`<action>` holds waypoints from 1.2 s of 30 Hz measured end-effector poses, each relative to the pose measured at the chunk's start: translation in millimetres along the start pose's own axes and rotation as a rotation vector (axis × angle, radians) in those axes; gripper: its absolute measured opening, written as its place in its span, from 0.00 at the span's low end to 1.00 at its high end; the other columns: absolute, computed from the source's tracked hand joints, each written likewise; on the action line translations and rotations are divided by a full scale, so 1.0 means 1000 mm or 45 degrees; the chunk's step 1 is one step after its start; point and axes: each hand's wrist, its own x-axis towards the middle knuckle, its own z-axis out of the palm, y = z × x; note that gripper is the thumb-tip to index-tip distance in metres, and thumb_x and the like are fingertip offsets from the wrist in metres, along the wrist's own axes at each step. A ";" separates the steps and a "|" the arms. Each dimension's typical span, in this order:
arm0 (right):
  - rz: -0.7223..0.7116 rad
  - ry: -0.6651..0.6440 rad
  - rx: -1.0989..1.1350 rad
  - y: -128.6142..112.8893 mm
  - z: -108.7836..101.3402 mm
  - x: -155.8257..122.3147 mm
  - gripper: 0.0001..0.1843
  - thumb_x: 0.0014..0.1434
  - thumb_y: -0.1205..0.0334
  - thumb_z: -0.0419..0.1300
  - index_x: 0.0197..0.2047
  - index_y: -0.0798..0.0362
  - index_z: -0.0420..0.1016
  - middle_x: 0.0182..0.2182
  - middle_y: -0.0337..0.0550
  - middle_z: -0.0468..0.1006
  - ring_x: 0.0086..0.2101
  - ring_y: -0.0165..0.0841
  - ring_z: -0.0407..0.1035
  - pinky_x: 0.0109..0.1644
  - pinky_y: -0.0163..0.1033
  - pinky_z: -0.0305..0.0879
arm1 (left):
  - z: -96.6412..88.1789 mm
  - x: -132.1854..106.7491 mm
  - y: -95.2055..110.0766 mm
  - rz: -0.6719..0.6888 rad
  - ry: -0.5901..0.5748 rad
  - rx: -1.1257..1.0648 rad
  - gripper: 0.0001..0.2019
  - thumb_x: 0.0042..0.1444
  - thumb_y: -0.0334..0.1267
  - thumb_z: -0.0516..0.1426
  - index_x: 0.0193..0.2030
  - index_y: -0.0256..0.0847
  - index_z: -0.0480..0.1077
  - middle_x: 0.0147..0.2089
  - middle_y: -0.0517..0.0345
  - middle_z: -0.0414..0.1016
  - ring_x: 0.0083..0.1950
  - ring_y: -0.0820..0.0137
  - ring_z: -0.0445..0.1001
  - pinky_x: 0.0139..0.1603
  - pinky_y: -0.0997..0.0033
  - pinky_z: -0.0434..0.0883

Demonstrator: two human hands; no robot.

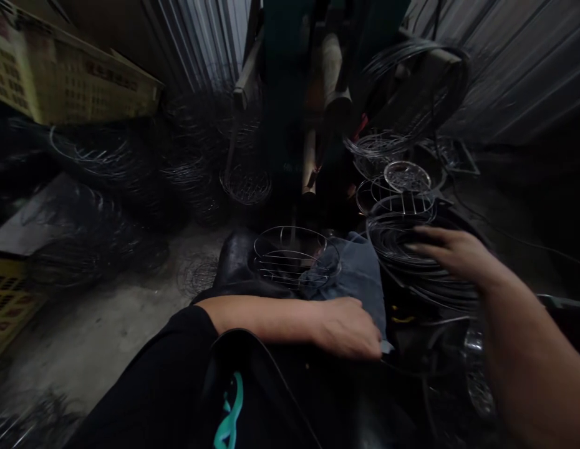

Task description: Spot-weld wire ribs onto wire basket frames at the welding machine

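Note:
My left hand (347, 328) rests across my lap with its fingers curled down onto a grey-blue cloth (360, 274). A round wire basket frame (294, 255) sits just beyond it, partly on the cloth. My right hand (451, 249) reaches out to the right with fingers stretched flat over a stack of dark wire rings (411, 255). Nothing is gripped in the right hand. Whether the left hand's fingers pinch the cloth or only press on it is hidden.
More wire baskets (388, 149) pile up behind the rings beside a dark machine column (290, 112). Heaps of wire frames (107, 181) cover the floor at left, near yellow crates (9, 299) and a cardboard box (75, 81). Corrugated metal walls close the back.

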 end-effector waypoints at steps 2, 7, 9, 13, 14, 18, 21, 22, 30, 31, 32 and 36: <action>-0.248 -0.161 0.016 -0.042 0.028 0.019 0.10 0.44 0.70 0.68 0.33 0.52 0.83 0.37 0.49 0.81 0.42 0.40 0.74 0.52 0.43 0.62 | 0.006 -0.024 0.000 -0.031 0.132 -0.036 0.08 0.58 0.37 0.55 0.41 0.43 0.76 0.39 0.54 0.79 0.38 0.66 0.76 0.33 0.64 0.68; -0.660 -0.399 -0.049 -0.127 0.096 0.030 0.09 0.45 0.69 0.65 0.32 0.51 0.82 0.33 0.40 0.81 0.36 0.36 0.73 0.47 0.38 0.66 | 0.029 -0.099 -0.013 -0.755 1.162 -0.031 0.25 0.57 0.48 0.56 0.60 0.41 0.67 0.59 0.45 0.71 0.59 0.58 0.70 0.59 0.57 0.66; -0.786 -0.492 -0.127 -0.147 0.116 0.025 0.13 0.47 0.70 0.61 0.36 0.50 0.83 0.35 0.39 0.81 0.38 0.35 0.74 0.47 0.37 0.66 | 0.040 -0.126 -0.030 -1.209 1.366 -0.053 0.39 0.50 0.52 0.63 0.66 0.38 0.59 0.67 0.39 0.61 0.68 0.49 0.59 0.66 0.49 0.60; -0.929 -0.699 -0.437 -0.172 0.140 0.008 0.23 0.48 0.74 0.56 0.43 0.47 0.83 0.36 0.37 0.80 0.35 0.32 0.72 0.40 0.33 0.64 | 0.065 -0.160 -0.070 -1.472 1.240 -0.538 0.48 0.39 0.40 0.69 0.68 0.37 0.57 0.65 0.39 0.63 0.66 0.50 0.63 0.64 0.49 0.63; -0.947 -0.739 -0.548 -0.177 0.143 0.003 0.23 0.48 0.73 0.56 0.43 0.46 0.83 0.35 0.37 0.80 0.34 0.31 0.72 0.37 0.33 0.63 | 0.069 -0.164 -0.077 -1.456 1.206 -0.641 0.46 0.38 0.37 0.69 0.66 0.37 0.60 0.63 0.40 0.66 0.64 0.53 0.66 0.64 0.52 0.64; -1.015 -0.624 -0.935 -0.203 0.138 -0.017 0.16 0.50 0.73 0.57 0.36 0.48 0.84 0.34 0.43 0.80 0.37 0.36 0.70 0.33 0.36 0.56 | 0.071 -0.169 -0.085 -1.381 1.209 -0.745 0.38 0.37 0.32 0.69 0.60 0.36 0.68 0.56 0.46 0.73 0.57 0.59 0.72 0.60 0.58 0.68; -0.896 -0.429 -1.003 -0.222 0.116 -0.021 0.12 0.48 0.73 0.60 0.31 0.50 0.83 0.31 0.45 0.79 0.35 0.39 0.70 0.32 0.38 0.54 | 0.057 -0.170 -0.085 -1.312 1.259 -0.725 0.36 0.39 0.30 0.67 0.60 0.38 0.69 0.55 0.50 0.73 0.55 0.61 0.73 0.58 0.61 0.70; -0.823 -0.374 -0.962 -0.227 0.107 -0.019 0.13 0.46 0.73 0.61 0.31 0.50 0.83 0.29 0.44 0.79 0.33 0.39 0.70 0.32 0.38 0.55 | 0.050 -0.170 -0.087 -1.286 1.277 -0.693 0.35 0.40 0.29 0.66 0.60 0.38 0.68 0.55 0.50 0.73 0.55 0.61 0.73 0.58 0.61 0.70; -0.537 -0.270 0.155 -0.170 0.089 0.010 0.10 0.48 0.58 0.66 0.35 0.49 0.83 0.33 0.41 0.81 0.34 0.38 0.74 0.42 0.43 0.68 | 0.009 -0.165 -0.122 -1.200 1.312 -0.136 0.35 0.44 0.27 0.59 0.63 0.43 0.67 0.59 0.52 0.72 0.59 0.61 0.71 0.63 0.58 0.67; -0.476 -0.249 0.229 -0.158 0.096 0.012 0.11 0.47 0.55 0.67 0.34 0.50 0.83 0.32 0.41 0.81 0.33 0.38 0.74 0.41 0.42 0.68 | 0.009 -0.163 -0.125 -1.178 1.314 -0.114 0.34 0.45 0.27 0.59 0.63 0.42 0.67 0.59 0.51 0.71 0.58 0.61 0.71 0.63 0.59 0.67; -0.415 -0.215 0.291 -0.148 0.104 0.014 0.12 0.46 0.53 0.67 0.33 0.50 0.83 0.31 0.42 0.81 0.32 0.38 0.74 0.40 0.42 0.68 | 0.009 -0.161 -0.129 -1.152 1.317 -0.104 0.33 0.46 0.27 0.58 0.62 0.42 0.67 0.60 0.51 0.71 0.59 0.62 0.71 0.62 0.60 0.68; -0.220 -0.018 0.526 -0.122 0.128 0.020 0.15 0.43 0.49 0.68 0.28 0.53 0.82 0.26 0.42 0.79 0.29 0.36 0.72 0.35 0.40 0.67 | 0.015 -0.151 -0.142 -1.068 1.315 -0.091 0.26 0.49 0.27 0.57 0.57 0.43 0.73 0.60 0.50 0.70 0.60 0.63 0.70 0.62 0.60 0.68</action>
